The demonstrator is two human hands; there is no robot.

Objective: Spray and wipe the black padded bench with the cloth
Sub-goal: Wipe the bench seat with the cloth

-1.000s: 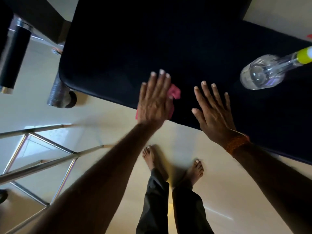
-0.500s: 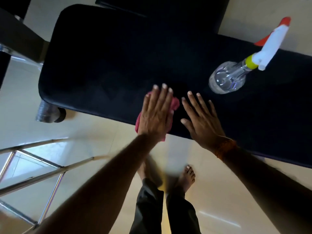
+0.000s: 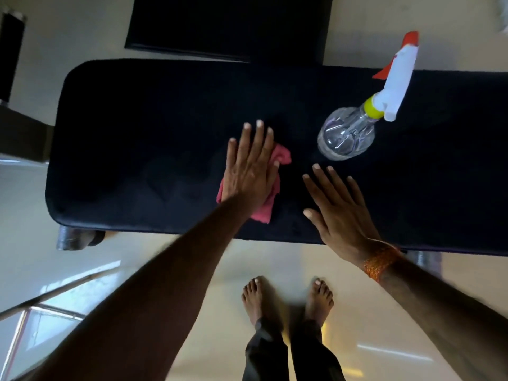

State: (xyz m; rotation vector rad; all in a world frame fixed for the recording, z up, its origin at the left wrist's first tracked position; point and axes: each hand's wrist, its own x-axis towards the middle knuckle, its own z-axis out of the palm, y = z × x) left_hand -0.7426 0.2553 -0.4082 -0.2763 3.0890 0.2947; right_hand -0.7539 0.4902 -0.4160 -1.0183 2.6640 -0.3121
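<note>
While the pink cloth is pressed flat on the black padded tabletop by the open left hand, the right hand is spread flat beside it, near the upright spray bottle.

A cloth is lying on the bench under the left hand, with the right hand resting flat just to its right and a spray bottle standing behind that hand; bare feet are standing on the floor before the bench.
</note>
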